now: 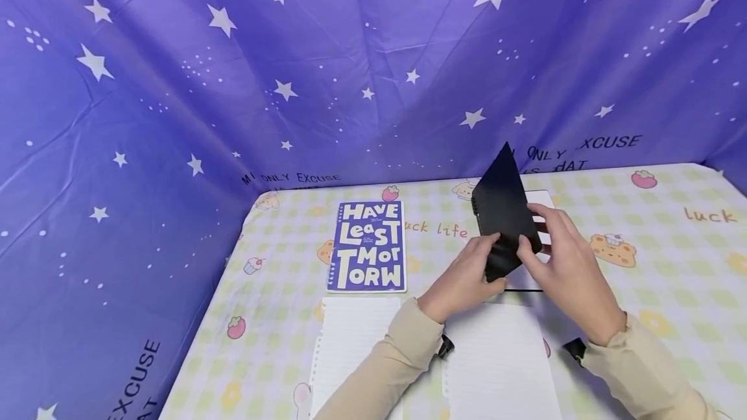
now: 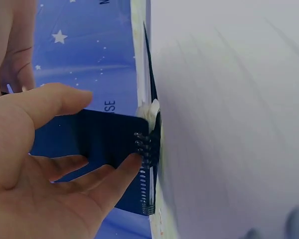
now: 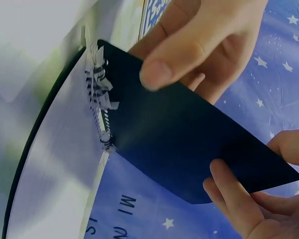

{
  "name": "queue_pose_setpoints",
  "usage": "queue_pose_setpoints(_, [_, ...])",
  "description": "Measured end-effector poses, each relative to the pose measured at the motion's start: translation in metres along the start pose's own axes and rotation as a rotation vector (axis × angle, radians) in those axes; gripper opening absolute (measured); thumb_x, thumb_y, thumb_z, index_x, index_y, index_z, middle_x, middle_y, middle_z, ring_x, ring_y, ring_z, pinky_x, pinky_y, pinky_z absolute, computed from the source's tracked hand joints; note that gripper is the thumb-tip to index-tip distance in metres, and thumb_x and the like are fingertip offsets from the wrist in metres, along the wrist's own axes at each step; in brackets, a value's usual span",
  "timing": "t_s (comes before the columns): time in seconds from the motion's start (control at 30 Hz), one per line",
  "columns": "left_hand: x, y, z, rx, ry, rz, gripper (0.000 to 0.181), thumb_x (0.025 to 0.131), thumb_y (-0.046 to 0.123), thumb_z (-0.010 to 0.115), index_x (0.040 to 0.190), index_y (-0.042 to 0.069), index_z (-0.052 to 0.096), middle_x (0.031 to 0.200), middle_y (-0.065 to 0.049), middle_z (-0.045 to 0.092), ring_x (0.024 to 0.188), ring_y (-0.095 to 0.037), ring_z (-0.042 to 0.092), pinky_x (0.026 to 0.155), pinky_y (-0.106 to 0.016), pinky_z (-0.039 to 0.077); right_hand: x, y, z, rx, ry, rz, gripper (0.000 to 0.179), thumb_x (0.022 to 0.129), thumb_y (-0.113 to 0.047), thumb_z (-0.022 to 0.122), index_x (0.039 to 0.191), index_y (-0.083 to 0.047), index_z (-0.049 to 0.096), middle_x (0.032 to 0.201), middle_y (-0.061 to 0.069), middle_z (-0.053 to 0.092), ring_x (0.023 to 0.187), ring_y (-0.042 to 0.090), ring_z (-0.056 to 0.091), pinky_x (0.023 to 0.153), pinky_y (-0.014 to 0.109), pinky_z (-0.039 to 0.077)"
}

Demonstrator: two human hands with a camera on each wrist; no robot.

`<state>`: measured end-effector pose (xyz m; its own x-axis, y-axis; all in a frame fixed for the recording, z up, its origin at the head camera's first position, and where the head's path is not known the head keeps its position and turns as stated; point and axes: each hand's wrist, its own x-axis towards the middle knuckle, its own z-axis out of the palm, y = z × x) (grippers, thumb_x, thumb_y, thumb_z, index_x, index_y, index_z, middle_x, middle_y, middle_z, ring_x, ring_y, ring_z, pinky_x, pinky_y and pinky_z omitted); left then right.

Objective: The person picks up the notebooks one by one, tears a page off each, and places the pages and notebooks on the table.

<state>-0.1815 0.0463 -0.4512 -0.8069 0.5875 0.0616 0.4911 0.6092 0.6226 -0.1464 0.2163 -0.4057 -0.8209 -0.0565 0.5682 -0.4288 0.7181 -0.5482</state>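
A black-covered spiral notebook (image 1: pixel 504 212) is held up and tilted between both hands. My left hand (image 1: pixel 467 271) grips it near the spine side, thumb on one face and fingers on the other. My right hand (image 1: pixel 563 264) pinches the notebook's opposite side, with the thumb on the dark face in the head view. White torn paper scraps (image 3: pixel 102 79) cling to the spiral binding (image 2: pixel 144 169). Under the notebook lies a white page with a black edge (image 3: pixel 65 164), partly hidden by the notebook and the right hand.
A blue notebook with large white lettering (image 1: pixel 367 248) lies left of the hands. Two loose lined sheets with ragged holed edges, one at left (image 1: pixel 350 336) and one at right (image 1: pixel 496 361), lie nearer the person. Behind the checked tablecloth (image 1: pixel 280 316) hangs a star-patterned curtain (image 1: pixel 350 115).
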Motion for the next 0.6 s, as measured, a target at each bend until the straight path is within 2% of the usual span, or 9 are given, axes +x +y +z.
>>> queue_pose_setpoints(0.07, [0.001, 0.002, 0.001, 0.041, 0.000, 0.005, 0.070, 0.097, 0.026, 0.063, 0.156, 0.011, 0.028, 0.153, -0.004, 0.038, 0.141, -0.011, 0.038, 0.112, -0.019, 0.035, 0.001, 0.004, -0.002, 0.000, 0.010, 0.006, 0.053, 0.086, 0.003, 0.066, 0.137, 0.001, 0.051, 0.123, 0.021, 0.057, 0.098, 0.040, 0.065, 0.074, -0.003, 0.037])
queue_pose_setpoints(0.27, [0.001, 0.006, 0.002, 0.124, 0.003, 0.020, 0.067, 0.096, 0.022, 0.064, 0.154, 0.011, 0.032, 0.150, -0.005, 0.043, 0.138, -0.012, 0.043, 0.111, -0.018, 0.036, 0.005, 0.012, -0.009, -0.011, 0.003, 0.019, 0.050, 0.087, 0.001, 0.067, 0.135, 0.003, 0.053, 0.128, 0.023, 0.054, 0.102, 0.039, 0.062, 0.076, -0.004, 0.034])
queue_pose_setpoints(0.47, [0.002, 0.006, 0.003, 0.194, 0.012, 0.046, 0.064, 0.096, 0.025, 0.066, 0.151, 0.009, 0.038, 0.147, -0.004, 0.047, 0.136, -0.011, 0.045, 0.111, -0.017, 0.036, 0.007, 0.017, -0.018, -0.034, -0.033, 0.041, 0.050, 0.087, 0.001, 0.067, 0.135, 0.005, 0.053, 0.130, 0.026, 0.054, 0.103, 0.041, 0.059, 0.070, 0.001, 0.035])
queue_pose_setpoints(0.6, [0.001, 0.007, 0.005, 0.192, 0.009, 0.045, 0.061, 0.096, 0.025, 0.066, 0.149, 0.009, 0.041, 0.146, -0.003, 0.048, 0.135, -0.010, 0.046, 0.111, -0.015, 0.035, 0.008, 0.023, -0.025, -0.058, -0.083, 0.074, 0.050, 0.087, 0.001, 0.068, 0.135, 0.006, 0.053, 0.132, 0.027, 0.052, 0.106, 0.042, 0.057, 0.068, 0.007, 0.035])
